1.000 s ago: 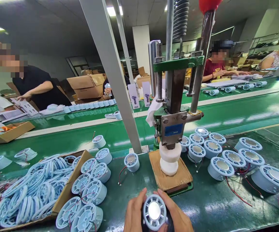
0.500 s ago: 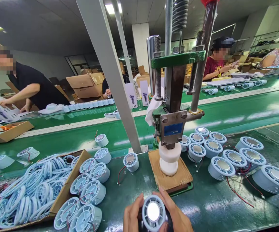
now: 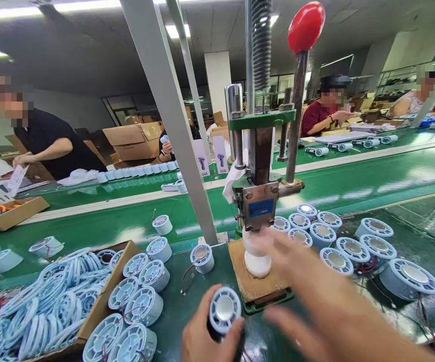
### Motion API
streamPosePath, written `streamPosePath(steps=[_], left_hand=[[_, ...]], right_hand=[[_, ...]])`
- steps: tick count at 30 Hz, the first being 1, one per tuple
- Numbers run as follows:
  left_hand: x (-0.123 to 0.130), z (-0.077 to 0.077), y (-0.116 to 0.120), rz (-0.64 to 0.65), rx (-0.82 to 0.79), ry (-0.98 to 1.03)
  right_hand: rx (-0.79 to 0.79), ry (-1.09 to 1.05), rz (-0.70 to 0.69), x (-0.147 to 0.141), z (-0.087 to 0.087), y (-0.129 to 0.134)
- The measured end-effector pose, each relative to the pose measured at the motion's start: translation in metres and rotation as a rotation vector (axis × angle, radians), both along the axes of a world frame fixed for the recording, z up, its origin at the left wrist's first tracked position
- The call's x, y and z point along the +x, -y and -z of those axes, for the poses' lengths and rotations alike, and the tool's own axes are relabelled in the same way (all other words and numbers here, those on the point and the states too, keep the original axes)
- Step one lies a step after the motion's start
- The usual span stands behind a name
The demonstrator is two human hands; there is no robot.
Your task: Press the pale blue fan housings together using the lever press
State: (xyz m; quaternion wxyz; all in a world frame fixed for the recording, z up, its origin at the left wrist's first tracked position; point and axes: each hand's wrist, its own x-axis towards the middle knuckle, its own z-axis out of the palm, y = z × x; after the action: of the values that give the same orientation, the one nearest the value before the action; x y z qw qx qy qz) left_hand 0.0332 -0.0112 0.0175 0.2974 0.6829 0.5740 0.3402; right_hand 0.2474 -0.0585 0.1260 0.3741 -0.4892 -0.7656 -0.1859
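Observation:
My left hand [image 3: 212, 329] grips a light-blue round fan housing [image 3: 225, 307] with a silver disc in its centre, face up. My right hand [image 3: 296, 271] is blurred but spread, thumb apart from the fingers, and holds nothing. Its fingertips overlap the white plastic block of the hand press [image 3: 260, 201] in the view; whether they touch it I cannot tell. The lower white block [image 3: 258, 264] sits on a cardboard-covered base [image 3: 240, 256]. Above rises the press lever with its red knob [image 3: 307, 27].
Housings with silver discs [image 3: 353, 249] crowd the right, red wires trailing. Open-spoked housings [image 3: 142, 306] stand left beside a carton [image 3: 106, 286] of light-blue rings. A grey post [image 3: 172, 110] rises by the green conveyor [image 3: 127, 216]. Co-workers [image 3: 51, 133] work across it.
My right hand has let go of the fan housing and moved up and forward toward the press. The left hand keeps the housing, slightly farther left. The view has tilted up, showing the red knob.

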Motion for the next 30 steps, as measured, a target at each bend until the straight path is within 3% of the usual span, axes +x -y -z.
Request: streamPosePath(steps=[2,4,5,7,9,12,16,21,26,30], left_hand=[[0.008,-0.030,-0.020,-0.019,-0.024,0.025],[0.025,-0.051,-0.038,0.014,-0.012,0.107],[0.035,-0.058,-0.045,0.050,-0.010,0.155],[0.052,-0.063,-0.054,0.111,-0.016,0.239],[0.063,-0.062,-0.057,0.141,-0.029,0.290],[0.070,-0.053,-0.053,0.161,-0.042,0.375],[0.085,-0.039,-0.047,0.238,-0.032,0.571],[0.108,-0.028,-0.052,0.291,0.006,0.558],[0.104,-0.029,-0.051,0.301,0.014,0.517],[0.097,-0.034,-0.049,0.353,-0.004,0.465]], right_hand=[[0.216,-0.115,0.174,0.027,-0.083,-0.014],[0.326,-0.244,0.383,0.049,-0.154,-0.043],[0.370,-0.303,0.372,0.057,-0.180,-0.062],[0.369,-0.397,0.236,0.069,-0.213,-0.103],[0.343,-0.426,0.120,0.076,-0.221,-0.134],[0.367,-0.443,0.049,0.078,-0.211,-0.153],[0.390,-0.479,0.040,0.074,-0.203,-0.145],[0.410,-0.511,0.012,0.076,-0.206,-0.145],[0.352,-0.560,0.054,0.074,-0.207,-0.147],[0.257,-0.592,0.045,0.070,-0.213,-0.133]])
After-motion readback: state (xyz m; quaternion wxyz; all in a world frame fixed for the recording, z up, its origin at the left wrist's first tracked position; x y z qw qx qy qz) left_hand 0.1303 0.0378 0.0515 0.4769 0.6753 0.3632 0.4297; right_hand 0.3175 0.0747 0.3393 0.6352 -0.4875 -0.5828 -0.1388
